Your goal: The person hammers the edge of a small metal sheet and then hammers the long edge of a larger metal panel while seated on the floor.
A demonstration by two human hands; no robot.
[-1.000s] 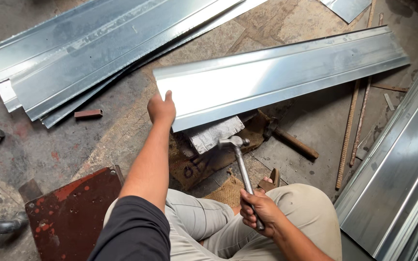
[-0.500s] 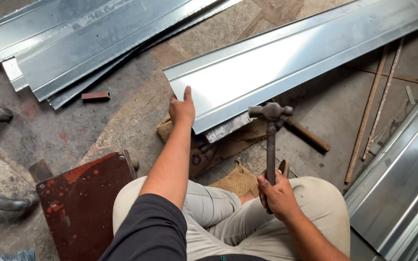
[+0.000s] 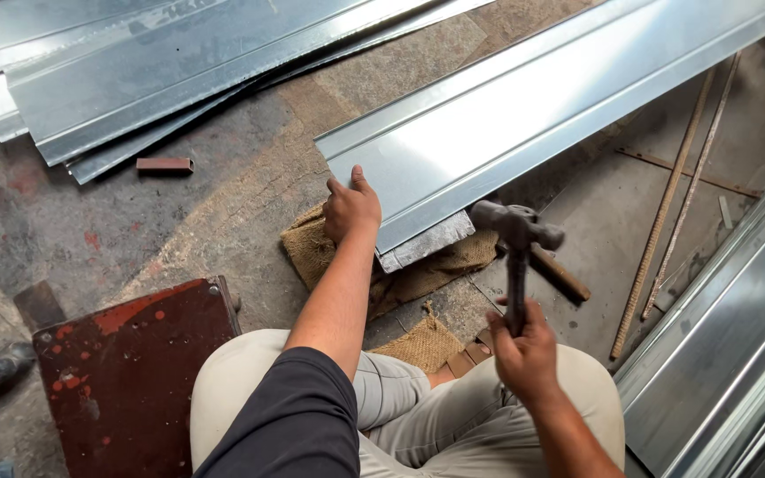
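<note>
left hand: your left hand (image 3: 351, 209) lies palm down on the near corner of the long, shiny, folded galvanised steel sheet (image 3: 542, 106), fingers spread flat over its edge; it presses rather than grips, with nothing closed inside it.
right hand: your right hand (image 3: 524, 350) is wrapped tight round the lower end of the dark steel hammer (image 3: 517, 257), fingers fully curled on the handle.
hammer: it stands nearly upright, its head raised above your fist and hanging just off the near edge of the steel sheet, not touching it.
steel sheet: it runs from the corner under your left hand away to the upper right, out of view; its near end rests on a grey metal block (image 3: 427, 242).
block and padding: the metal block sits on a brown, crumpled burlap sack (image 3: 400, 270) spread on the floor in front of your knees.
your legs: you sit low, in beige trousers (image 3: 418, 407), with a dark sleeve on the left arm.
left of you: a rust-red, worn metal plate (image 3: 126, 372) lies just beside your left knee.
far left: a stack of similar grey folded metal sheets (image 3: 161, 71) lies well apart, with a small rusty brown metal piece (image 3: 165, 165) near its edge.
right: two thin rusty steel rods (image 3: 666, 204) lie on the concrete floor (image 3: 250, 177), beside more bright sheet metal (image 3: 737, 336) at the right edge.
</note>
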